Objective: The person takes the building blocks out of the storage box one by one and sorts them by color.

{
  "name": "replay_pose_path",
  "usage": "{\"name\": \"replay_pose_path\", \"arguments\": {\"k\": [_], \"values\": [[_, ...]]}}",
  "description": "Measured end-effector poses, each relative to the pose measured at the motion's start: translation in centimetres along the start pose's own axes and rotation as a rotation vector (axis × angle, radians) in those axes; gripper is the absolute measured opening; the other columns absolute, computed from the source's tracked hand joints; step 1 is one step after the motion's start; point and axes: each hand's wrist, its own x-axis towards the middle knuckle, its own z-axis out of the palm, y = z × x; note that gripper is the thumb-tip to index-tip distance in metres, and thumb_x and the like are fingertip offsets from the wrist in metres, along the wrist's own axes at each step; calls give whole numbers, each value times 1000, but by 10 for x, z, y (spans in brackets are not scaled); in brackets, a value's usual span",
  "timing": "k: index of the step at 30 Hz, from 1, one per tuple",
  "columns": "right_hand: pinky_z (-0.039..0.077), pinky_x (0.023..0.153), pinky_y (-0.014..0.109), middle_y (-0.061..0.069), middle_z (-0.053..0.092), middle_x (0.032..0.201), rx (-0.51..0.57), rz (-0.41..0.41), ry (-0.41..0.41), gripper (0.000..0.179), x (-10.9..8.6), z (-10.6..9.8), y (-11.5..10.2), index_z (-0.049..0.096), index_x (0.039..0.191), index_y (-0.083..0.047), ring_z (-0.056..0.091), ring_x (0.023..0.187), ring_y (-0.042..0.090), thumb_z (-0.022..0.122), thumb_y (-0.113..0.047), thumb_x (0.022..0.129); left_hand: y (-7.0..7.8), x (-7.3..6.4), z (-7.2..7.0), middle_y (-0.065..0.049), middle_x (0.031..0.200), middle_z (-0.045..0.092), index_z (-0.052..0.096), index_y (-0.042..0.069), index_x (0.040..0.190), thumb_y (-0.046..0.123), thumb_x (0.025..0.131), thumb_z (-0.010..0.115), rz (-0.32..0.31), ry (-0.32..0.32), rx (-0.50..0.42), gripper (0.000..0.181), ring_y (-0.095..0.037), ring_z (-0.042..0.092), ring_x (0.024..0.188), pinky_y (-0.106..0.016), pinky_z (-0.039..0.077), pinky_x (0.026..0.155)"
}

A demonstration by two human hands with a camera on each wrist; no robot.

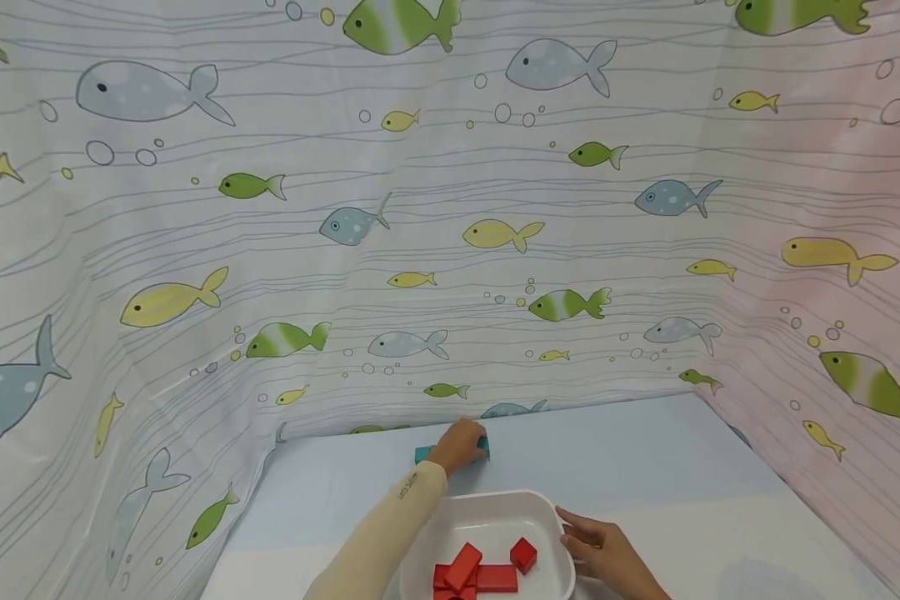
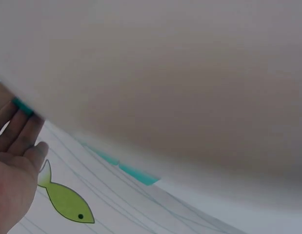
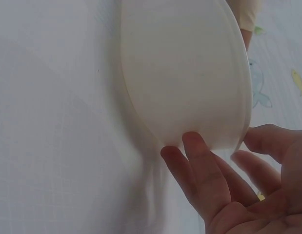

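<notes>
At the back of the table, my left hand [image 1: 459,445] bends its fingers over a teal block [image 1: 483,447]. The left wrist view shows a bit of teal block [image 2: 23,106] at the fingers of that hand [image 2: 16,161]; a blurred pale surface covers most of this view. Another teal block [image 1: 422,454] lies left of the hand. My right hand [image 1: 603,550] touches the right side of a white plastic tub [image 1: 562,575]. In the right wrist view, its spread fingertips [image 3: 192,139] rest against the tub's outer wall [image 3: 185,73] and near the rim.
Several red blocks [image 1: 497,578] lie in the tub, one small red cube [image 1: 523,555] apart from the others. The pale table [image 1: 615,467] is enclosed by a fish-print curtain [image 1: 450,317] at the back and sides. My left sleeve [image 1: 390,533] crosses the tub's left side.
</notes>
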Motion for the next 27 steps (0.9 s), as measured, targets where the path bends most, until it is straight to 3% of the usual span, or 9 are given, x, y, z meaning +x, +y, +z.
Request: {"name": "replay_pose_path", "arguments": {"k": [9,14,17,22,27], "values": [[57,77,44,29,54,132,-26,17,-2,64,1,0,1,41,146,-1,64,107,33,64,-31,95,2,-5,-5,-7,106,69,70,4,114,16,83,78,11,25,-6,34,-18,60,99,-31,49,90],[57,77,44,29,54,132,-37,25,9,65,1,-1,1,41,145,0,64,107,33,65,-30,94,4,-4,-11,-6,107,70,70,5,115,17,82,79,29,26,-2,36,-19,61,101,-32,50,90],[57,77,45,28,55,132,-20,24,5,64,1,-1,2,41,145,1,64,107,33,66,-29,94,2,-2,-7,-2,108,70,70,7,115,20,83,78,35,15,32,36,-18,62,102,-31,50,90],[56,77,45,26,58,128,11,15,-9,63,3,-1,5,41,145,1,65,107,32,66,-27,94,2,2,4,2,101,71,73,11,109,23,82,79,45,48,113,30,-16,63,96,-30,51,85],[56,77,45,26,59,126,10,14,-6,63,3,-2,4,41,145,1,65,106,33,67,-26,93,12,-1,-5,2,91,71,76,11,99,21,80,81,13,60,155,22,-16,63,87,-32,50,83]]}}
